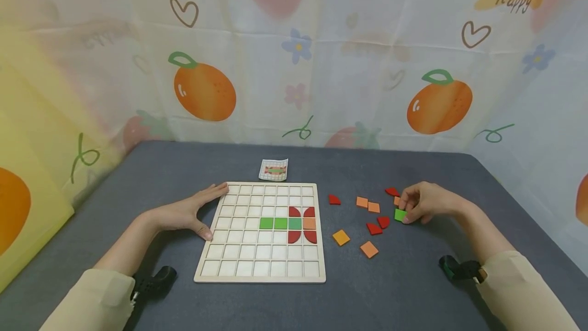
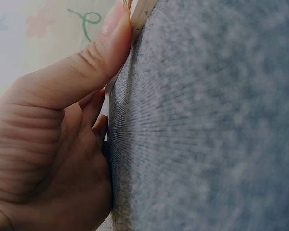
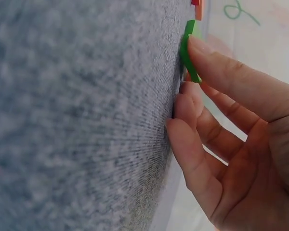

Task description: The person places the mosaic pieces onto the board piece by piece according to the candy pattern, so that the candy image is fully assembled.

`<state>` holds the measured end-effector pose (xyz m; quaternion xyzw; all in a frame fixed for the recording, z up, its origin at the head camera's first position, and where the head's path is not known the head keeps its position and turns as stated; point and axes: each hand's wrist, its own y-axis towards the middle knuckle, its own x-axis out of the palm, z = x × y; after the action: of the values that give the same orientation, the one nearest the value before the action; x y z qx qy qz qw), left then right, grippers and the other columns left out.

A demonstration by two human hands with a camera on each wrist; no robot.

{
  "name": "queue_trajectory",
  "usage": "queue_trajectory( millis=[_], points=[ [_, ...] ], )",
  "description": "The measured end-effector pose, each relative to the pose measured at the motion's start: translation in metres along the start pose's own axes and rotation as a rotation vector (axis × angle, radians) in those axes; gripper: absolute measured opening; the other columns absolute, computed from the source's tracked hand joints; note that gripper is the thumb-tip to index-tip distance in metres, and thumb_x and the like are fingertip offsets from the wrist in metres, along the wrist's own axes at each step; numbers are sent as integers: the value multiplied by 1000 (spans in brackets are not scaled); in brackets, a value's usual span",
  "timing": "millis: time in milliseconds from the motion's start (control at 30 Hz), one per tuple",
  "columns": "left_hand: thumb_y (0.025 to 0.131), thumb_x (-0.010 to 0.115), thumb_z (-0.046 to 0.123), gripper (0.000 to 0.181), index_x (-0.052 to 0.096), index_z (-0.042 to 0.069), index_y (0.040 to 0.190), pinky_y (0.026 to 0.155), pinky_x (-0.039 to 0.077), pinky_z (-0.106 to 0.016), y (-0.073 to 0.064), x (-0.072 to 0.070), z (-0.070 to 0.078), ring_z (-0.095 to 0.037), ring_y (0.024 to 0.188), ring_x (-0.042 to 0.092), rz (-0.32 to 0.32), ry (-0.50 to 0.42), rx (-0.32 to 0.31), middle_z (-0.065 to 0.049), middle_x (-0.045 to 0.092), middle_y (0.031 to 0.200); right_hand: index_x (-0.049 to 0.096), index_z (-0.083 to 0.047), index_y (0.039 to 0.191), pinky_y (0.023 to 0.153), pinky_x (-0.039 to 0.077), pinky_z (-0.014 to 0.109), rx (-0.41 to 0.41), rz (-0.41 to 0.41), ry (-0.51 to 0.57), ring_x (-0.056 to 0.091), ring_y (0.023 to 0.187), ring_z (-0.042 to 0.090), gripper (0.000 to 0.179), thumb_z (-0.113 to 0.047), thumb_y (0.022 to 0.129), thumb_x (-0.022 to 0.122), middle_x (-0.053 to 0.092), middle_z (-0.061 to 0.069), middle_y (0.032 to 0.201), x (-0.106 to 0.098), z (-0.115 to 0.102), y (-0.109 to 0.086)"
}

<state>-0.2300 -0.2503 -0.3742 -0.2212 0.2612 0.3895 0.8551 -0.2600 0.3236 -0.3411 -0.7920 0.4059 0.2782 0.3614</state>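
At the right of the head view my right hand [image 1: 428,202] pinches a green square tile [image 1: 399,215] low over the table. The right wrist view has the thumb against this green tile [image 3: 187,55], the other fingers loosely bent behind. My left hand [image 1: 182,213] lies at the left edge of a wooden grid board [image 1: 259,279], its thumb on the near part of that side and its fingertips at the far left corner. On the board, a row of green tiles [image 1: 280,223] leads to an orange tile [image 1: 310,223], with red quarter-circle tiles [image 1: 309,237] above and below.
Beyond the board lies a small pattern card [image 1: 274,163]. Loose on the table [image 1: 294,308] to the board's right are red quarter-circles [image 1: 334,199], orange squares [image 1: 369,250] and a yellow-orange square [image 1: 341,237]. A fruit-printed curtain [image 1: 294,80] hangs behind the table.
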Motion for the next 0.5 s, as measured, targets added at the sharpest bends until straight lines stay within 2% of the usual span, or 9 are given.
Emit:
queue_trajectory(
  millis=[167,500],
  points=[
    [67,90,27,123,11,10,160,110,-1,-77,0,0,1,-49,151,-15,1,-3,-6,-18,-5,168,64,-6,93,65,57,33,-7,9,-5,63,76,16,26,-20,79,82,66,3,84,1,-4,-1],
    [67,90,27,124,11,11,160,111,0,-76,0,1,-1,-49,152,-15,9,8,-7,-18,-5,168,60,-4,88,64,58,32,-51,25,-24,63,72,17,24,-13,79,80,63,4,77,3,-12,-3]
  ],
)
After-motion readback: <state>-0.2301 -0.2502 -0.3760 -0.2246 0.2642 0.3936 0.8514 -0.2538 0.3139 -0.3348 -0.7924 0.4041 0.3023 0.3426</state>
